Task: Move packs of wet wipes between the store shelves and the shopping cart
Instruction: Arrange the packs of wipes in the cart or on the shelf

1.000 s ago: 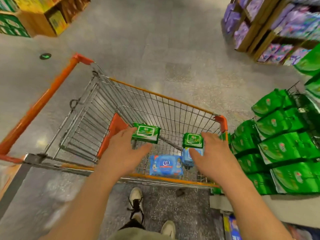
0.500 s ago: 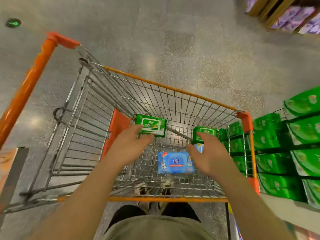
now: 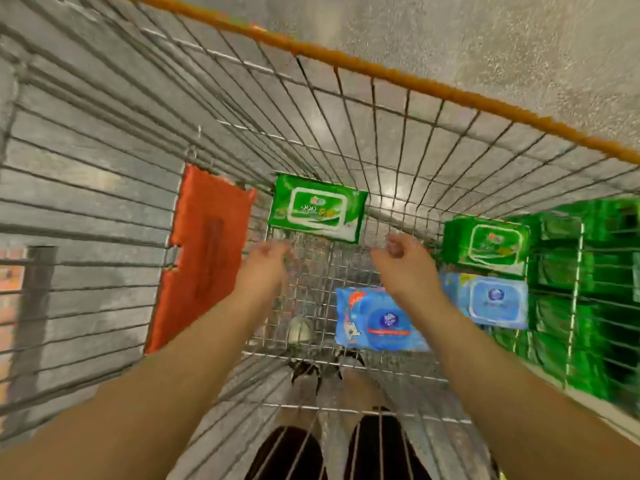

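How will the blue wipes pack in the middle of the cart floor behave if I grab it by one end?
The blue wipes pack looks like soft, glossy film with crinkled ends, so it would probably sag and may feel slippery. It lies flat on the cart floor and looks unlikely to roll. A full wet pack is probably heavy for its size.

Wire-metal cart [image 3: 381,109], seemingly glossy plastic packs [image 3: 317,207]

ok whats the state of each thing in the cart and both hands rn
left green pack: released, in cart
right green pack: released, above a blue pack
middle blue pack: flat on cart floor
right blue pack: under green pack
left hand: empty, fingers loose
right hand: empty, fingers loosely curled
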`<state>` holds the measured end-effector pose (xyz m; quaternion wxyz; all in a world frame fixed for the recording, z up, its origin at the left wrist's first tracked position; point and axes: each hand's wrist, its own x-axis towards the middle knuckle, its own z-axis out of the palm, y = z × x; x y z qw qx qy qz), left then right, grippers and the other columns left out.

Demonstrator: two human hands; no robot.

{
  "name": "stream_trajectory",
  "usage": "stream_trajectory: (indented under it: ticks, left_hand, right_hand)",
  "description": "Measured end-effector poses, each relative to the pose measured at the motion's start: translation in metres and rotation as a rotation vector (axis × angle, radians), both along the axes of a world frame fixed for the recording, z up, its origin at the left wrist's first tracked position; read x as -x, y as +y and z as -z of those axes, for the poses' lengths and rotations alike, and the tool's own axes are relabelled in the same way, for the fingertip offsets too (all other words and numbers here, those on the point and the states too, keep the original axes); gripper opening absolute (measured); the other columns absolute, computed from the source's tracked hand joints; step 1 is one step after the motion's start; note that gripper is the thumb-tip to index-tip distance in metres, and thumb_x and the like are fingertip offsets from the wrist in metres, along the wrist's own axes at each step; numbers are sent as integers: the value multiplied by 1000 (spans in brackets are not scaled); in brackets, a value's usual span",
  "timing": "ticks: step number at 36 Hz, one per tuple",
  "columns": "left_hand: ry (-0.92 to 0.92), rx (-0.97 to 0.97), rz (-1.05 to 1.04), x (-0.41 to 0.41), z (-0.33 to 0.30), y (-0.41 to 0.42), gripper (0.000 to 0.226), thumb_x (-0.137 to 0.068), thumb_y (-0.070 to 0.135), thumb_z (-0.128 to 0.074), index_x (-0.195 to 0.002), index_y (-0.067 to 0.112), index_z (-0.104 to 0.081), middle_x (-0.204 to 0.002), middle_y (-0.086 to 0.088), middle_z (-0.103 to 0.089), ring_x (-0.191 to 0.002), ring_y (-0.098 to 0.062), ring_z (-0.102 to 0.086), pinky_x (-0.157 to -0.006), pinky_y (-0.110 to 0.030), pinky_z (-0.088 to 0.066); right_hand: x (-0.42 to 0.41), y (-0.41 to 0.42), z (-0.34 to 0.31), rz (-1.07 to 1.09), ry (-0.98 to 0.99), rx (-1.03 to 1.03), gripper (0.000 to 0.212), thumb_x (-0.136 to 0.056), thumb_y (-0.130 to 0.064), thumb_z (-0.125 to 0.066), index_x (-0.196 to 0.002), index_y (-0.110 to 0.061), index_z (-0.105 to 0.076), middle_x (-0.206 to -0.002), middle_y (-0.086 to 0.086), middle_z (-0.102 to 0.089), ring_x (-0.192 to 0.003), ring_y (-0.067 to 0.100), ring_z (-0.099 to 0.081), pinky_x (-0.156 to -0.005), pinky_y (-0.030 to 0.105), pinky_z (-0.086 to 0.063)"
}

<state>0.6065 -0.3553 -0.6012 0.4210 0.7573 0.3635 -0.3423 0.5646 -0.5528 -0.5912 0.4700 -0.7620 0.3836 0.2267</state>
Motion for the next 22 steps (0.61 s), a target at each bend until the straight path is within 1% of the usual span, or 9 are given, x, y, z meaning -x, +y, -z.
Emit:
stream_trajectory:
  ticks: [2,4,5,7,10,12,14,19,22]
  left_hand:
    - [-47,-39,7,-15,21,-3,35,-106,40,-45,-132,19,-55,-101,1,-60,-93,-21,-59,-93,-36,-46]
    - [-91,-76,26,-29,44,-5,49,-105,48,-43,-147,22,-46,-134,-6,-58,-121,-29,-55,-108,-39,-39]
    - [-104,-94,35,-35,55,-7,55,-105,51,-42,-153,25,-40,-152,-7,-47,-137,-31,-46,-115,-41,-33]
    - [-105,-115,39,-44,73,-12,63,-105,53,-41,-160,25,-27,-168,-6,-23,-152,-30,-26,-124,-45,-21]
    - [-99,-77,-18,-53,94,-19,66,-104,54,-37,-161,24,-22,-169,-4,-20,-153,-34,-22,-124,-55,-21]
    - [-110,-75,-47,-57,103,-21,67,-105,51,-39,-161,20,-22,-168,-6,-21,-153,-33,-23,-124,-52,-21]
    - [-127,-82,-50,-59,109,-23,70,-103,50,-45,-162,18,-22,-168,-3,-17,-153,-30,-23,-124,-49,-21]
    - [-111,-99,-93,-55,110,-24,75,-97,42,-59,-158,14,-27,-163,-7,-27,-146,-35,-35,-120,-51,-32]
    - [-74,-95,-80,-48,99,-24,73,-97,41,-60,-156,12,-27,-161,-10,-30,-140,-36,-42,-109,-39,-38]
  right_hand:
    - [-14,3,32,17,4,-3,42,-97,-24,-62,-136,-9,-56,-99,-8,-58,-79,4,-56,-80,20,-48]
    - [-28,9,59,42,13,-19,50,-97,-28,-63,-142,-8,-51,-100,-5,-61,-88,9,-58,-81,21,-46]
    - [-34,12,71,38,21,-23,57,-97,-31,-63,-147,-9,-46,-109,0,-65,-97,13,-61,-81,21,-43]
    - [-42,18,90,7,20,-33,63,-98,-36,-62,-152,-11,-41,-126,2,-64,-114,17,-60,-92,22,-42]
    - [-49,24,109,75,-15,-86,59,-99,-35,-62,-151,-15,-42,-115,-8,-62,-98,9,-58,-89,20,-44]
    - [-56,29,121,147,-34,-120,63,-96,-37,-65,-152,-20,-42,-130,-1,-63,-113,16,-60,-102,30,-46]
    - [-61,32,133,203,-56,-160,59,-94,-36,-68,-147,-21,-47,-130,3,-64,-118,23,-61,-109,42,-46]
    - [-63,34,136,323,-102,-236,40,-93,-22,-71,-124,-18,-46,-109,0,-63,-104,21,-65,-102,43,-52]
    - [-55,32,127,338,-111,-264,39,-90,-17,-74,-117,-19,-45,-108,0,-65,-100,23,-69,-97,45,-57]
